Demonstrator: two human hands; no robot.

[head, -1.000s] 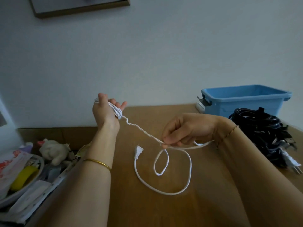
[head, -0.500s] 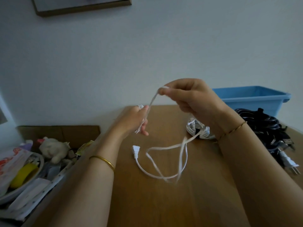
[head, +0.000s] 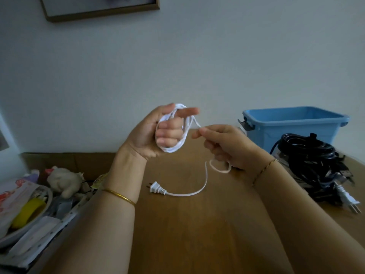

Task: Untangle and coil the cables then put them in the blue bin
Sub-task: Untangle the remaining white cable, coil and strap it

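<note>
At far left a box [head: 69,161] holds a toy [head: 65,180]; beside it, a bowl [head: 48,196] holds a yellow roll [head: 29,212]. The left hand [head: 150,135] is raised and grips the white cable [head: 173,149], coiled round its curled fingers. Half a second ago this hand sat lower and the right one was high. The plug [head: 156,188] lies on the counter [head: 187,224] below. The right hand [head: 227,147], just beside the coil, pinches the loose strand. Farther right stand the blue bin [head: 292,127] — its floor hidden — and the black cables [head: 308,155].

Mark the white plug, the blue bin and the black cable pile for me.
white plug [head: 156,189]: head view, plug body.
blue bin [head: 264,135]: head view, front wall.
black cable pile [head: 308,151]: head view, top coil.
</note>
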